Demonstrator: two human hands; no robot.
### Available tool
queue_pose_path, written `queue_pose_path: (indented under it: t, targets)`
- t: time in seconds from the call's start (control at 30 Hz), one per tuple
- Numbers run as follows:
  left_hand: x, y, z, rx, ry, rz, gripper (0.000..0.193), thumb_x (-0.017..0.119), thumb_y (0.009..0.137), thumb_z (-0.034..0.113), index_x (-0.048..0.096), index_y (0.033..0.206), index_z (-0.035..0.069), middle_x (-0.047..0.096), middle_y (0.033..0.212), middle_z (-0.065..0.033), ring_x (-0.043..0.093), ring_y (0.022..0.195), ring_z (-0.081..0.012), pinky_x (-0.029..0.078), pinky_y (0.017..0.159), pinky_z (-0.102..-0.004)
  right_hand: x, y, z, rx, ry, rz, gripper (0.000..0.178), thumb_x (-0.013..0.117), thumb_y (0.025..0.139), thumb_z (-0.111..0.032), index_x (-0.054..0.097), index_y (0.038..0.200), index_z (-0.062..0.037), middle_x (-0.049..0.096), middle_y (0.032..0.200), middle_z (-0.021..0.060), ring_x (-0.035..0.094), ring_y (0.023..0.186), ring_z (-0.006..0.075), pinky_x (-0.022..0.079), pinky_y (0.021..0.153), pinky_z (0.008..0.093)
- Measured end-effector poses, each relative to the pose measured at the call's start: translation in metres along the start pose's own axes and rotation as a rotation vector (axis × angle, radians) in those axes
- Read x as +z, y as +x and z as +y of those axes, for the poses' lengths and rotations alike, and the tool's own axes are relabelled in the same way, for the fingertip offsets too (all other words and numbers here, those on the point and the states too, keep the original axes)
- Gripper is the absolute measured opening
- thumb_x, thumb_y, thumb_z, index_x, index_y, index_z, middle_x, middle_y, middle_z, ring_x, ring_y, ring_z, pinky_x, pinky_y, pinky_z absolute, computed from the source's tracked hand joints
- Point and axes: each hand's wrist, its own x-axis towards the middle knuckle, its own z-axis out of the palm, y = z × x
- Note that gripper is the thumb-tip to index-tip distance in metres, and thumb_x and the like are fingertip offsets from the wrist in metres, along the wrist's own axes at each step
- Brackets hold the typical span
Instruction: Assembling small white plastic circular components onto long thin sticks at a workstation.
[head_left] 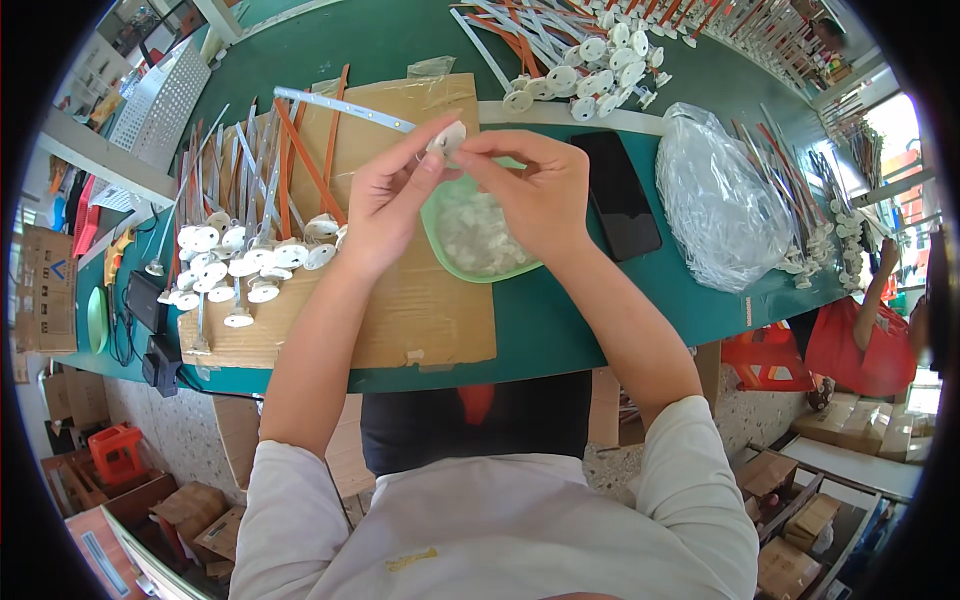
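My left hand (395, 200) is closed on an LED strip with a white round base; the pale strip (340, 107) sticks out to the left, and the white disc (448, 138) shows between thumb and forefinger. At the disc's right edge, the thumb and fingertips of my right hand (535, 185) are pinched together. Whether they grip the disc itself or a small part is hidden. Below both hands stands a light green bowl (462, 272) filled with small clear pieces, partly covered by my right hand.
Several strips with white round bases (210, 265) lie heaped on cardboard (430, 320) at left. More bases (600, 75) are piled at the far side. Right of my hands lie a black phone (618, 195) and a clear plastic bag (715, 200). Another person (865, 340) is at far right.
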Motion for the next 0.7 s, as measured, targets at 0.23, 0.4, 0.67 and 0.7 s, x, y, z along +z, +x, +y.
queue_pose_path:
  t: [0.23, 0.4, 0.67, 0.7]
  targets:
    - [0.000, 0.000, -0.003, -0.025, -0.095, 0.061, 0.039, 0.061, 0.097, 0.002, 0.056, 0.136, -0.001, 0.068, 0.120, -0.0134, 0.065, 0.110, -0.0190, 0.053, 0.100, -0.0372, 0.000, -0.001, 0.001, -0.225, -0.220, 0.020, 0.010, 0.075, 0.082, 0.000, 0.075, 0.092, -0.0017, 0.073, 0.088, 0.0038, 0.067, 0.078, 0.0092, 0.054, 0.067, 0.0229]
    - [0.000, -0.001, 0.002, -0.049, -0.218, 0.069, 0.038, 0.060, 0.096, -0.001, 0.057, 0.134, 0.000, 0.067, 0.122, -0.0163, 0.065, 0.112, -0.0225, 0.054, 0.101, -0.0406, -0.004, 0.005, 0.005, -0.238, -0.233, 0.004, 0.010, 0.076, 0.080, 0.000, 0.075, 0.089, -0.0025, 0.073, 0.087, 0.0057, 0.067, 0.076, 0.0119, 0.054, 0.064, 0.0243]
    - [0.000, -0.002, 0.008, -0.090, -0.291, 0.062, 0.037, 0.057, 0.097, -0.003, 0.057, 0.134, 0.000, 0.066, 0.124, -0.0184, 0.065, 0.114, -0.0250, 0.054, 0.102, -0.0416, -0.003, 0.004, 0.008, -0.247, -0.194, -0.038, 0.011, 0.079, 0.077, -0.004, 0.076, 0.087, -0.0060, 0.072, 0.089, 0.0055, 0.065, 0.074, 0.0125, 0.050, 0.058, 0.0243]
    - [0.001, -0.003, 0.008, -0.075, -0.301, 0.059, 0.037, 0.058, 0.097, -0.002, 0.058, 0.134, 0.000, 0.066, 0.123, -0.0179, 0.065, 0.114, -0.0244, 0.055, 0.100, -0.0404, -0.004, 0.003, 0.008, -0.232, -0.179, -0.039, 0.011, 0.080, 0.077, -0.004, 0.076, 0.087, -0.0062, 0.072, 0.089, 0.0052, 0.065, 0.074, 0.0125, 0.050, 0.058, 0.0243]
